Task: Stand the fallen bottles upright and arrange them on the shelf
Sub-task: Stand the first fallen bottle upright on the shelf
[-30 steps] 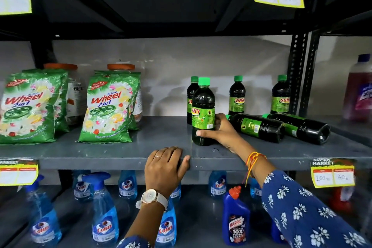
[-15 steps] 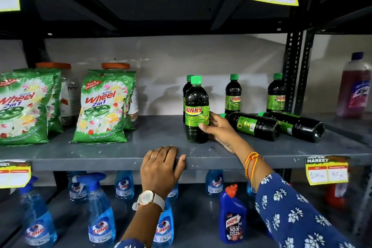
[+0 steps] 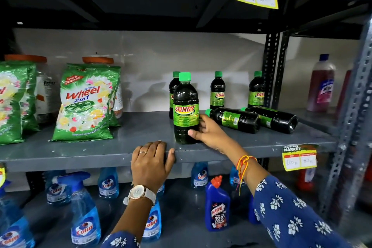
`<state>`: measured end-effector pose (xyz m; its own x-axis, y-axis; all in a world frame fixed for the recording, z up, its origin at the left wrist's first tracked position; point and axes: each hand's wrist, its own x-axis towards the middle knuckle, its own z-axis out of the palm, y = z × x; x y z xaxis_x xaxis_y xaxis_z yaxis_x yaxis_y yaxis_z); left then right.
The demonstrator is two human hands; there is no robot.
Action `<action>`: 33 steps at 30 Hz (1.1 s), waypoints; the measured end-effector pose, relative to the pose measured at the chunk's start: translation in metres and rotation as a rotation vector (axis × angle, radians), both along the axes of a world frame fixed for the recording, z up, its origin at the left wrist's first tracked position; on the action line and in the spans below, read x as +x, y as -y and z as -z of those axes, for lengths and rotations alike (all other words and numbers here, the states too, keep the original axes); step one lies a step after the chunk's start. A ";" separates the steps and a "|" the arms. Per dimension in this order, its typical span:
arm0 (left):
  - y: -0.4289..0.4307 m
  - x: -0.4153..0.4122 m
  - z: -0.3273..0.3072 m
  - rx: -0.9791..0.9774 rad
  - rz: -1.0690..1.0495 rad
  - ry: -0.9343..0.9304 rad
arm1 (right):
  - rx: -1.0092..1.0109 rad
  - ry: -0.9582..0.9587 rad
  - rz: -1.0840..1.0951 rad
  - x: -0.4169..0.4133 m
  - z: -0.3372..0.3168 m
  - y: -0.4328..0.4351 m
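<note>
Step in hand: seating one Sunny bottle (image 3: 186,109) upright near the front edge of the grey metal shelf (image 3: 120,147), label facing out. Right hand (image 3: 209,133): half-closed around the bottle's lower body from its right side, thumb across the front, fingers behind; a light steadying grip, by the look of it. Left hand (image 3: 151,164): holds nothing, fingers curled over the shelf's front lip, apparently bracing. Stock upright at the back: three matching bottles, one (image 3: 172,90) directly behind the held one. Stock still fallen: two bottles, the nearer (image 3: 234,119) just beside the right hand, the farther (image 3: 270,119) lying close against it, caps pointing left. Next move, as judged: let go, reach right, and tip the nearer fallen bottle onto its base.
</note>
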<state>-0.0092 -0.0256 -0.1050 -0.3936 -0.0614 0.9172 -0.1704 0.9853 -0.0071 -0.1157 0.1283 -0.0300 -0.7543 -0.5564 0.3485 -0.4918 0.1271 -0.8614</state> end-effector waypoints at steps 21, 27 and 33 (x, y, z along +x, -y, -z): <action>-0.006 0.007 -0.004 0.040 -0.034 0.110 | -0.055 0.036 -0.079 0.012 0.001 -0.013; -0.016 0.011 -0.008 0.146 -0.020 0.110 | -0.073 -0.014 -0.176 0.010 0.002 -0.017; -0.057 0.015 -0.003 0.152 0.048 -0.154 | 0.007 -0.071 -0.155 -0.008 -0.011 -0.038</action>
<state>0.0059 0.0314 -0.1023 -0.2551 -0.1885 0.9484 -0.1103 0.9801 0.1651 -0.1236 0.1665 -0.0185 -0.6331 -0.6666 0.3935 -0.5652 0.0507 -0.8234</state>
